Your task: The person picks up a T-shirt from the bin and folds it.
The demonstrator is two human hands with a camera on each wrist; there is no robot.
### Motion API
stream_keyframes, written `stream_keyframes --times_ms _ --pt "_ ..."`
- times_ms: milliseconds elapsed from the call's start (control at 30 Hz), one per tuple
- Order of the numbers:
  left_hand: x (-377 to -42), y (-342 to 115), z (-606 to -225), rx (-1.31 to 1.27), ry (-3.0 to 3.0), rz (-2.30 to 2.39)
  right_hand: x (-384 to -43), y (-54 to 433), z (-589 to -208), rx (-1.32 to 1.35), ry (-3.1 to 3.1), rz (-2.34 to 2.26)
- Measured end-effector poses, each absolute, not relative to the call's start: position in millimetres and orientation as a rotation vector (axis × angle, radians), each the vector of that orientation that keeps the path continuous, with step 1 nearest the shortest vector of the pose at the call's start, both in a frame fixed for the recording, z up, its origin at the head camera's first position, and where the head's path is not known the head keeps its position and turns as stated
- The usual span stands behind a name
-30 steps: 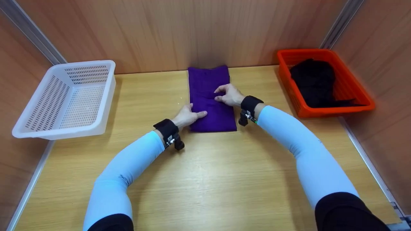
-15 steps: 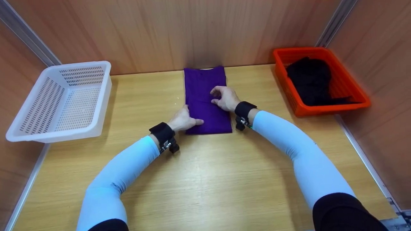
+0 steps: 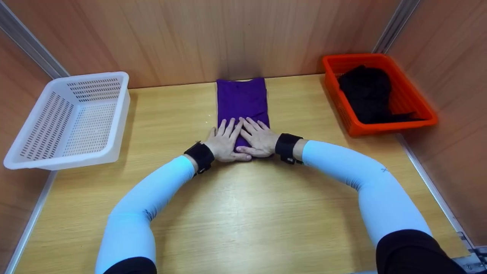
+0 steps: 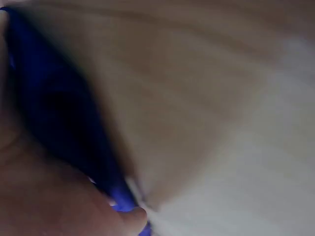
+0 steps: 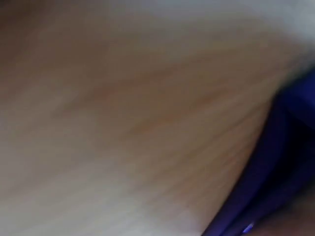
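A purple cloth (image 3: 241, 97), folded into a long rectangle, lies on the table with its far end by the back wall. Flat on its near part rests my left hand (image 3: 224, 142), fingers straight and spread. My right hand (image 3: 260, 140) lies beside it, palm down on the cloth, its fingers also spread. Fingertips and thumbs of the two hands meet near the cloth's middle. In the left wrist view the cloth's edge (image 4: 64, 103) shows beside the blurred left hand (image 4: 64, 206). The right wrist view catches a dark purple fold (image 5: 266, 162) at its right side.
On the left stands a white perforated basket (image 3: 123, 110) with nothing in it. An orange basket (image 3: 412, 129) holding a black cloth (image 3: 365, 95) is at the right. Wooden panels (image 3: 171, 38) enclose the table (image 3: 236, 213) at the back and both sides.
Both hands have flattened and come together on the cloth's near part. My right hand, earlier curled above the middle of the cloth, has moved toward the near edge. The cloth has stayed put.
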State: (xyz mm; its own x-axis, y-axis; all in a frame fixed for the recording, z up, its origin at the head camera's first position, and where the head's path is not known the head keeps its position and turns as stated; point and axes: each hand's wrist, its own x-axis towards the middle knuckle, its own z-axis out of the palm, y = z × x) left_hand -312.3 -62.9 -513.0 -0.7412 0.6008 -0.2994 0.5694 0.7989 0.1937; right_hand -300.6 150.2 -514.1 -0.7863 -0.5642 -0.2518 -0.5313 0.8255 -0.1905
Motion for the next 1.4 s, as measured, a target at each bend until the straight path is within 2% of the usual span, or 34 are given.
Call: stream_keyframes --times_ms 200,533,633,733,867,967,1100,1400 --pt "-315.0 -65.6 -528.1 0.876 2.630 0.033 -295.3 166.2 -506.4 -0.733 2.645 -0.074" --pt "-299.0 -85.4 -501.2 0.926 2.536 0.018 -293.3 204.0 -505.6 -0.684 2.648 -0.023" --pt "-295.5 -91.6 -501.1 1.008 2.547 0.086 -287.3 212.3 -504.1 -0.821 2.693 -0.015" --pt "-287.4 -97.1 -496.8 1.150 2.633 0.092 -279.5 216.0 -503.1 -1.090 2.755 -0.054" --pt "-278.0 -99.1 -500.0 1.402 2.860 -0.075 -271.0 213.1 -501.0 -1.497 2.802 -0.042" --pt "-270.4 -94.9 -504.8 1.508 2.965 -0.178 -268.6 207.9 -501.2 -1.681 2.827 0.038" --pt "-263.9 -87.9 -508.3 1.515 2.986 -0.215 -268.2 204.5 -503.7 -1.735 2.842 0.051" --pt "-258.1 -87.8 -501.2 1.445 3.034 -0.030 -263.6 207.9 -498.7 -1.617 2.851 -0.110"
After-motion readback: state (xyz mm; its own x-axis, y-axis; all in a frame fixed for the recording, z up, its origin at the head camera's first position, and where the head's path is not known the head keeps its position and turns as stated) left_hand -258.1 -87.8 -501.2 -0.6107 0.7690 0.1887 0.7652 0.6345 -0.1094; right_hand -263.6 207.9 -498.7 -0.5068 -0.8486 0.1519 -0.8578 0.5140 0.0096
